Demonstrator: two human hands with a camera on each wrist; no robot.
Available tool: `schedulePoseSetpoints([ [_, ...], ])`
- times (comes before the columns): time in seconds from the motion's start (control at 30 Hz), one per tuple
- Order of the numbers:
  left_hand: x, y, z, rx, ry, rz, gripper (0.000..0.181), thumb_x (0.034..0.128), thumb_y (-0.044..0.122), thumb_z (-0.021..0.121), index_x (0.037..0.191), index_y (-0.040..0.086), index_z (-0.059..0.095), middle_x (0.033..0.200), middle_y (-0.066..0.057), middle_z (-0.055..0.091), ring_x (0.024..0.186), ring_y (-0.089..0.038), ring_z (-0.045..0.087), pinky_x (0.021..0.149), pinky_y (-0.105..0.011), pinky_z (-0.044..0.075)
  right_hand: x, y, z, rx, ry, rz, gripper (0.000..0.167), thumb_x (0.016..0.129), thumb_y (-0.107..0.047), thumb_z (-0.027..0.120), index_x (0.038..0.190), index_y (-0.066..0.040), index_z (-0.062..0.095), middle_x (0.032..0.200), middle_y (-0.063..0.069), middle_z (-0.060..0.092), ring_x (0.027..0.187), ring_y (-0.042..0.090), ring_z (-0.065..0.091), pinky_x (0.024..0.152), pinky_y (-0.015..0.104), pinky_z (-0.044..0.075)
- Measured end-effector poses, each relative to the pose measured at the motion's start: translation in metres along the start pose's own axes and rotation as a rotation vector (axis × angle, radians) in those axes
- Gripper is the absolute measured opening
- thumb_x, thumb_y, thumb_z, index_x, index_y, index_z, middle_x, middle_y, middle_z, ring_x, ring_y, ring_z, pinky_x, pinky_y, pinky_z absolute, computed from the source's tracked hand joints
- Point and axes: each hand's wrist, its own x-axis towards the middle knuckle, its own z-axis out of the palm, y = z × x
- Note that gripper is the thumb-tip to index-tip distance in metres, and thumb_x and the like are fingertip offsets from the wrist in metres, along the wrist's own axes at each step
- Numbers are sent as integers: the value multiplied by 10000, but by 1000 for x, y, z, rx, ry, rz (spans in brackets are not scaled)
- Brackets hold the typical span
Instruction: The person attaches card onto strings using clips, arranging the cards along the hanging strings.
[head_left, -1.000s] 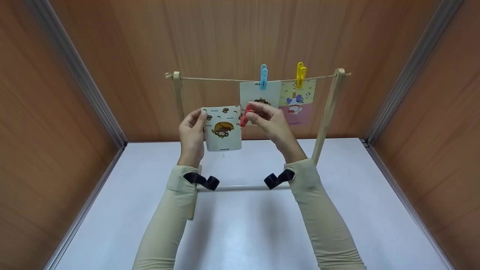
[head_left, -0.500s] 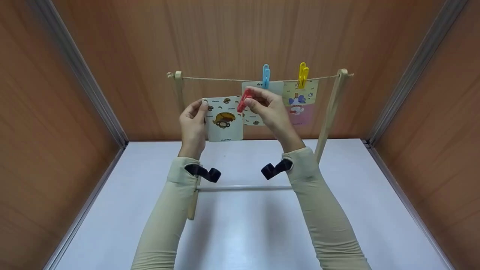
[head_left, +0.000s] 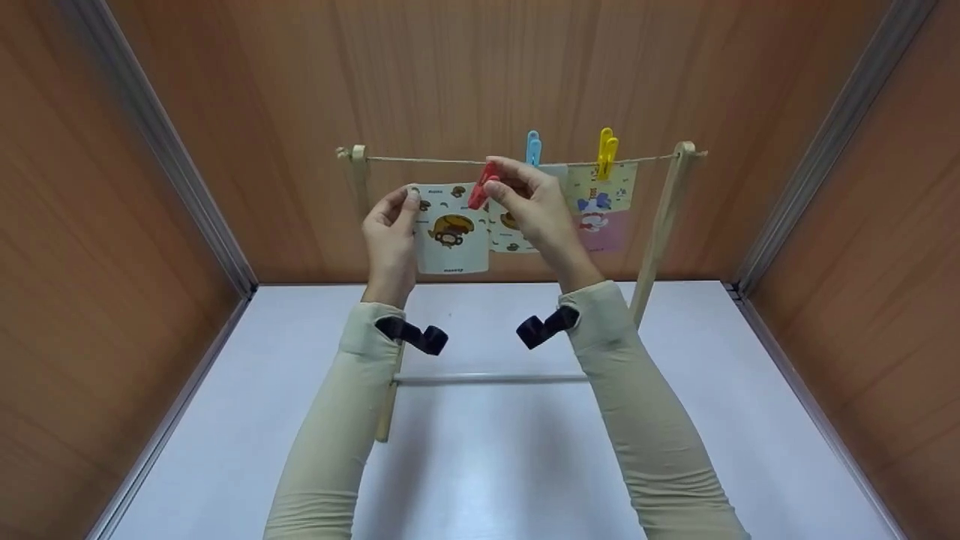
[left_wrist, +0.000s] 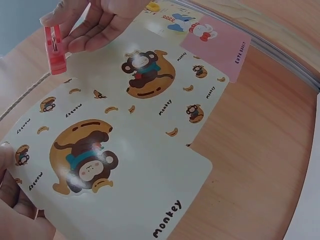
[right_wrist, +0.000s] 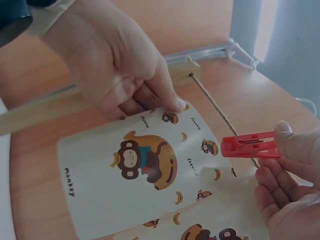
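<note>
A white card with monkey and banana pictures (head_left: 453, 251) hangs from my left hand (head_left: 391, 240), which pinches it at its upper left edge. My right hand (head_left: 544, 214) holds a red clothespin (head_left: 481, 187) between thumb and fingers, close to the card's upper right corner. Just above the card's top edge runs a thin rope (head_left: 427, 160). In the left wrist view a second monkey card (left_wrist: 195, 125) lies behind the held one. It hangs from the rope under a blue clothespin (head_left: 533, 148), partly hidden by my right hand.
A yellow clothespin (head_left: 607, 154) holds a yellow and pink card (head_left: 600, 214) on the rope further right. Wooden posts stand at both ends, the right post (head_left: 660, 232) fully beside the cards. A crossbar (head_left: 487, 378) spans low above the white table (head_left: 480, 465).
Both hands have risen toward the rope, carrying the card and the red clothespin up. My right hand now covers more of the second monkey card.
</note>
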Motion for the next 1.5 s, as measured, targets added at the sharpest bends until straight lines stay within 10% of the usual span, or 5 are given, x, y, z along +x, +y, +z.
schedulePoseSetpoints([
  [1.5, 5, 25, 16, -80, 92, 32, 316, 969, 124, 555, 1241, -34, 533, 956, -7, 566, 913, -99, 531, 796, -180, 447, 35, -41, 24, -139, 86, -111, 320, 913, -168, 620, 1214, -67, 656, 1106, 95, 623, 904, 97, 518, 792, 184, 450],
])
